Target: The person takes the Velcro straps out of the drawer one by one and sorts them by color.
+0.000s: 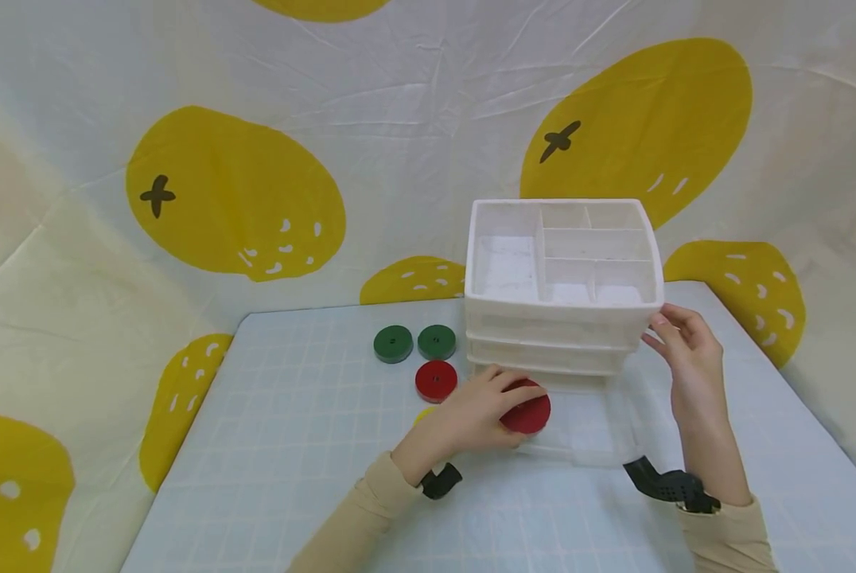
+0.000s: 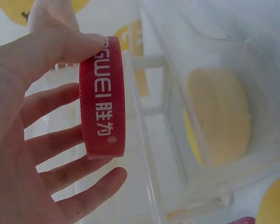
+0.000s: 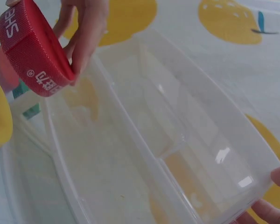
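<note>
My left hand [image 1: 474, 410] holds a red roll of woven tape [image 1: 527, 407] over the pulled-out clear drawer [image 1: 593, 426]. White lettering runs along the roll's edge [image 2: 102, 100], gripped between thumb and fingers in the left wrist view. My right hand [image 1: 693, 350] pinches the front right corner of the white drawer organizer [image 1: 564, 305], thumb on top and fingers beneath. Through clear plastic in the left wrist view shows a yellow roll [image 2: 219, 116]. In the head view, my left hand mostly hides a yellow roll [image 1: 424, 414].
Left of the organizer lie two green rolls [image 1: 393, 344] and another red roll [image 1: 437, 381] on the pale checked tabletop [image 1: 313, 446]. Bare compartments [image 1: 596, 244] form the organizer's top. A lemon-patterned cloth [image 1: 414, 159] stands behind the table.
</note>
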Action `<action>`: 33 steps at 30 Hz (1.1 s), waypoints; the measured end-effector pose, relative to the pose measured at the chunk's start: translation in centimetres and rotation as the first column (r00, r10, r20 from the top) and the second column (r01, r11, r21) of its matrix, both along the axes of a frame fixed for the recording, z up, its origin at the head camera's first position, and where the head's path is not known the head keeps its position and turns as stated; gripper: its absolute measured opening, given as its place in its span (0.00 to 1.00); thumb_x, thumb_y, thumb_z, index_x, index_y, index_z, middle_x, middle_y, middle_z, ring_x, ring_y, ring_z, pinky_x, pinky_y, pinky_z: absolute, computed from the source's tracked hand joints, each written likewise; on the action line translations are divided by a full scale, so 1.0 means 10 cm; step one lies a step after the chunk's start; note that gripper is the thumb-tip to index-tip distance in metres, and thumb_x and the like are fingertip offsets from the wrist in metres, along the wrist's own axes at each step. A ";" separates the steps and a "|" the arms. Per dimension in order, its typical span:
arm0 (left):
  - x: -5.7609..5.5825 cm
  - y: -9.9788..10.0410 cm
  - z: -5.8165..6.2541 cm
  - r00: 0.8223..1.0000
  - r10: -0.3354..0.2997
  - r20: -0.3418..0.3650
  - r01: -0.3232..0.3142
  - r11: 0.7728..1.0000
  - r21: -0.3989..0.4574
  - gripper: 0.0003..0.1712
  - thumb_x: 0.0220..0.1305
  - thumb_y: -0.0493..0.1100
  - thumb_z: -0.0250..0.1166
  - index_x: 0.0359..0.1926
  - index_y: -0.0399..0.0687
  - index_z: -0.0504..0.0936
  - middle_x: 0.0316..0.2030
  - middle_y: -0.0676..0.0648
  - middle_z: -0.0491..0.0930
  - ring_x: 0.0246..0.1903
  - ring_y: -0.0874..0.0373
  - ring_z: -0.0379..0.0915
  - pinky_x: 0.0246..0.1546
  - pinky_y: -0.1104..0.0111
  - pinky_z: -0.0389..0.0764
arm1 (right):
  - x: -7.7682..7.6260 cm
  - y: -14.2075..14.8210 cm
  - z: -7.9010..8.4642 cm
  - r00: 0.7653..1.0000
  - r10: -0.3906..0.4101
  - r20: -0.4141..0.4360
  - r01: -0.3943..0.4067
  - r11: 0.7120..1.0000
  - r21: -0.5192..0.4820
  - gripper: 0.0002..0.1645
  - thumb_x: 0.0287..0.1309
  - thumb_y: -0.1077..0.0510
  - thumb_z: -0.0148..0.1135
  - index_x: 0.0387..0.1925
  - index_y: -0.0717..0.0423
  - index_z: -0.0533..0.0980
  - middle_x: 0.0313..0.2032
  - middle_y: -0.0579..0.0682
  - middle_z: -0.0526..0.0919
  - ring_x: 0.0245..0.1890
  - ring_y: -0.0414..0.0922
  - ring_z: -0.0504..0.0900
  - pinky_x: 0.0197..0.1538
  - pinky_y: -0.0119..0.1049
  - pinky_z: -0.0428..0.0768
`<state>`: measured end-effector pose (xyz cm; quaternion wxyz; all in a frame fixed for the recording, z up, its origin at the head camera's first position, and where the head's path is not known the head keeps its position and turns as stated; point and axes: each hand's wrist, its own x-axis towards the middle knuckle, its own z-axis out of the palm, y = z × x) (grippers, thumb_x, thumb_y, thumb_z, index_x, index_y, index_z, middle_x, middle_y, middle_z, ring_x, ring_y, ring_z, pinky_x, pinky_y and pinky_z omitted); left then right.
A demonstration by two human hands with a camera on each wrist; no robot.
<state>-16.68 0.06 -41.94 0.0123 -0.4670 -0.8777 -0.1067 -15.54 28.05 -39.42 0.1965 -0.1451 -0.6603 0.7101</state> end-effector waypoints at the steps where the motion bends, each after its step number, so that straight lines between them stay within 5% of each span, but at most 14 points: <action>1: 0.02 -0.03 -0.01 1.000 0.014 0.001 -0.014 1.000 0.007 0.36 0.55 0.57 0.68 0.65 0.63 0.69 0.64 0.53 0.68 0.62 0.58 0.62 0.52 0.72 0.78 | 0.00 0.00 0.00 1.000 -0.001 0.001 0.001 1.000 -0.006 0.24 0.58 0.45 0.63 0.54 0.49 0.72 0.48 0.38 0.74 0.50 0.35 0.75 0.44 0.15 0.77; 14: 0.17 -0.39 -0.12 0.980 0.200 0.024 -0.201 0.969 0.144 0.38 0.51 0.55 0.72 0.64 0.65 0.70 0.63 0.53 0.69 0.60 0.56 0.64 0.48 0.69 0.81 | 0.00 0.00 0.01 1.000 -0.001 0.002 0.001 1.000 -0.015 0.23 0.58 0.45 0.63 0.53 0.48 0.72 0.48 0.38 0.74 0.49 0.34 0.75 0.44 0.15 0.77; 21: 0.19 -0.63 -0.13 0.942 0.323 0.094 -0.335 0.929 0.161 0.39 0.50 0.53 0.73 0.64 0.67 0.69 0.64 0.53 0.67 0.62 0.54 0.60 0.45 0.64 0.83 | 0.00 0.00 0.01 1.000 0.005 -0.001 -0.005 1.000 -0.022 0.23 0.58 0.45 0.63 0.53 0.48 0.72 0.48 0.38 0.75 0.49 0.34 0.75 0.43 0.15 0.77; 33: 0.10 -1.05 -0.27 0.890 0.445 0.098 -0.455 0.855 0.249 0.33 0.51 0.52 0.72 0.60 0.61 0.75 0.63 0.50 0.68 0.58 0.53 0.63 0.45 0.61 0.84 | 0.00 0.00 0.00 1.000 0.000 0.008 0.000 1.000 -0.013 0.24 0.58 0.45 0.62 0.54 0.48 0.72 0.48 0.38 0.74 0.50 0.34 0.75 0.44 0.15 0.77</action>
